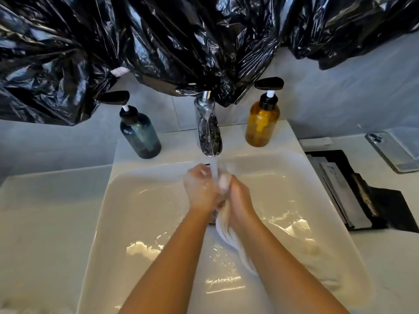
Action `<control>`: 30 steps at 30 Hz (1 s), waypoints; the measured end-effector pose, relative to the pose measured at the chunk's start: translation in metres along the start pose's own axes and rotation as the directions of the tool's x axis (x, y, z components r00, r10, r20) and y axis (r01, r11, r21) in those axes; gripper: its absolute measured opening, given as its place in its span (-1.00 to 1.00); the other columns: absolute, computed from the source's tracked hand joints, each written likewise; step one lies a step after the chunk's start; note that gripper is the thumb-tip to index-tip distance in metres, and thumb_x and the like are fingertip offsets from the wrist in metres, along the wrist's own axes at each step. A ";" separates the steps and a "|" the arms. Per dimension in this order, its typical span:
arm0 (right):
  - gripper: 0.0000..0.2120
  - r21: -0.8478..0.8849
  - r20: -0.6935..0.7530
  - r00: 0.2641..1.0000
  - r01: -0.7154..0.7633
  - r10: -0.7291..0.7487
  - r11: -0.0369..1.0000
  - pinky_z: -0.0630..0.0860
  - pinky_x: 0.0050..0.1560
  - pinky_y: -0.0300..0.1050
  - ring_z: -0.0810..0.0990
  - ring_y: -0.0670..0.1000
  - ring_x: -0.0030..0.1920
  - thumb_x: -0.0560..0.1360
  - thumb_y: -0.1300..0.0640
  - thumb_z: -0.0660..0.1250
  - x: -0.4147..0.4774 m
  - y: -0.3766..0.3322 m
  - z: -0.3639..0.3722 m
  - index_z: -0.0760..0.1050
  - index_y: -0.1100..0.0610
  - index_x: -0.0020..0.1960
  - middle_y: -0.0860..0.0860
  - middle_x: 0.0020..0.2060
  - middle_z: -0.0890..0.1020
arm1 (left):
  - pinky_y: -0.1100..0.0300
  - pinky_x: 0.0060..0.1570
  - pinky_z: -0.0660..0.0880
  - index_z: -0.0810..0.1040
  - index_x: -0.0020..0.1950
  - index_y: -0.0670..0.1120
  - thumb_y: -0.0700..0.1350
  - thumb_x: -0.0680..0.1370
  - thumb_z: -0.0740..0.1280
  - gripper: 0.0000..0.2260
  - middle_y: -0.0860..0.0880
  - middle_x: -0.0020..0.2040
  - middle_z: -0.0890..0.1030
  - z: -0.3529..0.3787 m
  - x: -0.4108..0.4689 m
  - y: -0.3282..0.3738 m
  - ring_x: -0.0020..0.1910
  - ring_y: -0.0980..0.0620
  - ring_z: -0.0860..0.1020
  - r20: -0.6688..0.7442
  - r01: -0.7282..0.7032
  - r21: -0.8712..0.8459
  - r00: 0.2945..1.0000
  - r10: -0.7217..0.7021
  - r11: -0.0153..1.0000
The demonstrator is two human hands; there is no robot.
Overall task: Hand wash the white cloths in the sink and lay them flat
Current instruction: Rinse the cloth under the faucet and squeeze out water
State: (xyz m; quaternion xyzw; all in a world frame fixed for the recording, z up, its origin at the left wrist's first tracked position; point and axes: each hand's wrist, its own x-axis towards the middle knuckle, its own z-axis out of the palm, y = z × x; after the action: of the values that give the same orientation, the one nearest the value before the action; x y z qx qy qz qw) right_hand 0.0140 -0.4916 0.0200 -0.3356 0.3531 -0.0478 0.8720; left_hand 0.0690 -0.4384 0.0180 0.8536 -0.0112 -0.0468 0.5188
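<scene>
Over the middle of the white sink [140, 223], my left hand [200, 189] and my right hand [238, 196] are pressed together, both gripping a wet white cloth [226, 232]. The cloth is bunched between the palms. Its twisted tail hangs down toward me, under my right forearm. A stream of water falls from the chrome tap [208, 130] onto the cloth and fingers. Both hands look blurred and soapy. How much cloth sits inside the fists is hidden.
A dark teal pump bottle [140, 134] stands left of the tap, an amber pump bottle [261, 123] right of it. Black plastic sheeting [158, 41] hangs over the wall above. On the right counter lie a phone [392, 152] and a black tray [353, 191].
</scene>
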 end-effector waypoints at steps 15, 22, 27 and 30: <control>-0.87 -0.181 0.037 0.985 0.172 -0.168 0.968 0.56 -0.24 -0.07 0.63 0.11 -0.24 0.52 0.14 0.41 0.023 0.010 -0.012 0.57 0.05 -0.21 0.13 -0.25 0.64 | 0.22 -0.35 0.33 0.33 -0.34 -0.11 -0.04 0.57 0.36 -0.65 -0.01 -0.42 0.44 0.003 -0.024 0.006 -0.41 0.02 0.38 -0.116 -0.028 -0.029 0.993 0.025 0.999; -0.86 -0.036 -0.030 0.998 0.058 -0.059 0.998 0.55 -0.10 0.02 0.66 0.14 -0.19 0.38 -0.01 0.46 0.028 0.018 -0.008 0.61 0.05 -0.24 0.10 -0.22 0.67 | 0.10 -0.34 0.33 0.34 -0.37 -0.09 -0.06 0.57 0.30 -0.67 0.01 -0.46 0.38 -0.004 -0.015 -0.009 -0.41 -0.02 0.34 -0.065 0.042 -0.195 0.996 -0.055 0.980; -0.83 0.028 0.075 0.997 -0.003 0.001 1.000 0.57 -0.11 0.01 0.67 0.10 -0.20 0.40 0.01 0.44 0.026 0.023 -0.012 0.67 0.11 -0.15 0.10 -0.26 0.66 | 0.19 -0.43 0.38 0.48 -0.29 -0.11 -0.08 0.56 0.31 -0.76 0.01 -0.42 0.52 0.010 -0.020 -0.010 -0.42 0.05 0.45 -0.084 -0.069 0.068 0.994 0.074 0.995; -0.87 0.019 0.029 1.000 -0.005 0.005 1.000 0.47 -0.26 -0.06 0.59 0.12 -0.31 0.40 0.05 0.39 0.024 0.019 -0.012 0.60 0.10 -0.14 0.16 -0.28 0.59 | 0.05 -0.21 0.45 0.47 -0.19 -0.14 -0.07 0.61 0.27 -0.78 -0.04 -0.29 0.53 -0.003 0.003 -0.004 -0.30 0.00 0.47 -0.074 0.062 -0.073 0.995 -0.067 0.995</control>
State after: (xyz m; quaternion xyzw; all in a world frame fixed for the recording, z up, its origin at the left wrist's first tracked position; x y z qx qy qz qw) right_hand 0.0213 -0.4909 -0.0120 -0.3271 0.3408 -0.0442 0.8803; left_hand 0.0725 -0.4342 0.0156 0.8359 0.0378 -0.0315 0.5467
